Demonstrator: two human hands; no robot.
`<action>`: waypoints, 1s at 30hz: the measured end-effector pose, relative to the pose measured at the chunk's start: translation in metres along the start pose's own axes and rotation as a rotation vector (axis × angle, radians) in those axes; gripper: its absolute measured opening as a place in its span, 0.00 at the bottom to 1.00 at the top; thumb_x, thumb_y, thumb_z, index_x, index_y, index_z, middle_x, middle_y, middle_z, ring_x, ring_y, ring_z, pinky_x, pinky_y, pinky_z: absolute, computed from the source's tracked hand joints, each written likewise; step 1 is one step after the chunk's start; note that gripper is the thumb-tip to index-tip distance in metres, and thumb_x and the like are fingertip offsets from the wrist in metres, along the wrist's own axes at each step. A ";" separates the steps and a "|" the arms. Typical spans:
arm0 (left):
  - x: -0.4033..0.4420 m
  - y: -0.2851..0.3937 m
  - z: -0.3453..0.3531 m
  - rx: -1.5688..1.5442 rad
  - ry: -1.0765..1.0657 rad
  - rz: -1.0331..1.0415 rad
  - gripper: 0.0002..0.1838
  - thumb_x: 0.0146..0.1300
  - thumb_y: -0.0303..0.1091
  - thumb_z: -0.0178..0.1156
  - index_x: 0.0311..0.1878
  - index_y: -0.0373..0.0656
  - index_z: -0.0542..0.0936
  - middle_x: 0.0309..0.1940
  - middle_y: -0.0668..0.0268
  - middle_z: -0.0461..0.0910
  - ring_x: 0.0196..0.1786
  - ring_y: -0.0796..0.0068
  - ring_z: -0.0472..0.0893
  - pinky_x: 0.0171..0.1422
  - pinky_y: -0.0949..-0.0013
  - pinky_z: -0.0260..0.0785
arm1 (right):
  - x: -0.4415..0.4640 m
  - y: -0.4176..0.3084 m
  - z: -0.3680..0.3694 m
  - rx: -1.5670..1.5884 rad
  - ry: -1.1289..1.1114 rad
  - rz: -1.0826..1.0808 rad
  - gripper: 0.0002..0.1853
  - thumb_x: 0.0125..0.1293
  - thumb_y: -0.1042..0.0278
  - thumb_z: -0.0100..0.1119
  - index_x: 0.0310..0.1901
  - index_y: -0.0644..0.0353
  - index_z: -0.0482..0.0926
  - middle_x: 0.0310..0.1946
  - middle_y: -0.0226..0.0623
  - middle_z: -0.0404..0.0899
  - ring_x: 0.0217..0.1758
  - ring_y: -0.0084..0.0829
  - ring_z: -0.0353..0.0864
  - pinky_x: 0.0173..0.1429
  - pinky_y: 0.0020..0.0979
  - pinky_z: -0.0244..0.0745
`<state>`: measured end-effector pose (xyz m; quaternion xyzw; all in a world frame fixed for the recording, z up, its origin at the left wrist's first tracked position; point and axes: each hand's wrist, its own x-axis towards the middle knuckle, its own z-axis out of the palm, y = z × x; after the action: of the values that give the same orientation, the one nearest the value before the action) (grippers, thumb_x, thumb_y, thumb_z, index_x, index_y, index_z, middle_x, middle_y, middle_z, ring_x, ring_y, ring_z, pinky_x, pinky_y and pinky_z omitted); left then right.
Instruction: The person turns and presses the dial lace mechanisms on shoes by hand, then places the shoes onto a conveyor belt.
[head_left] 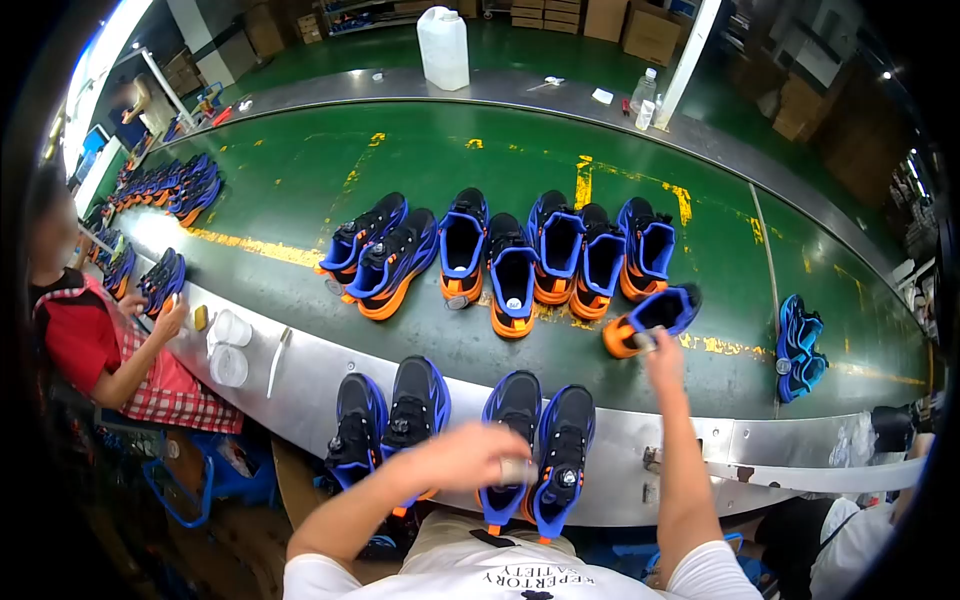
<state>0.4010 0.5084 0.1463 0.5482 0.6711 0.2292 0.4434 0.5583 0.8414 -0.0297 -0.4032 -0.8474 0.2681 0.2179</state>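
My right hand (662, 362) reaches onto the green belt and grips the heel of a black and blue shoe (668, 306) with an orange sole, which is tilted. My left hand (475, 457), smeared by motion, hovers over the near shoes; its fingers are unclear, and something pale shows at the fingertips. Below it, on the metal ledge, stand a left pair, including a black shoe (416, 400), and a right pair, including a shoe with a round dial (566, 455). Several matching shoes, among them an upright shoe (512, 275), stand on the belt beyond.
A blue pair of shoes (798, 350) lies at the right of the belt (480, 150). White cups (230, 365) and a white-handled brush (279, 360) sit on the left ledge (300, 375). A co-worker in a checked apron (150, 375) handles shoes at left. A jug (443, 50) stands on the far ledge.
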 end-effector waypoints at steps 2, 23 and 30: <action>0.020 -0.027 -0.033 0.169 0.434 0.052 0.18 0.60 0.41 0.63 0.49 0.40 0.80 0.48 0.50 0.79 0.52 0.52 0.78 0.57 0.58 0.70 | 0.028 0.040 -0.026 -0.106 0.038 -0.069 0.18 0.56 0.60 0.69 0.47 0.55 0.80 0.42 0.52 0.74 0.47 0.52 0.74 0.51 0.46 0.70; 0.250 -0.146 -0.060 0.206 0.764 -0.165 0.30 0.51 0.56 0.65 0.40 0.35 0.76 0.35 0.46 0.78 0.43 0.45 0.77 0.48 0.50 0.69 | 0.090 -0.070 0.026 -0.401 -0.024 -0.179 0.21 0.53 0.47 0.67 0.47 0.46 0.79 0.33 0.44 0.79 0.37 0.46 0.81 0.39 0.45 0.77; 0.252 -0.049 -0.030 0.115 0.799 0.543 0.24 0.60 0.45 0.64 0.54 0.40 0.76 0.53 0.50 0.76 0.64 0.44 0.66 0.68 0.56 0.60 | 0.055 -0.058 -0.041 -0.164 0.296 -0.204 0.22 0.60 0.68 0.63 0.57 0.53 0.76 0.41 0.46 0.76 0.44 0.44 0.76 0.47 0.37 0.72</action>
<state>0.3478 0.7362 0.0355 0.5962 0.6330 0.4918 0.0441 0.5177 0.8662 0.0468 -0.3668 -0.8615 0.1127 0.3325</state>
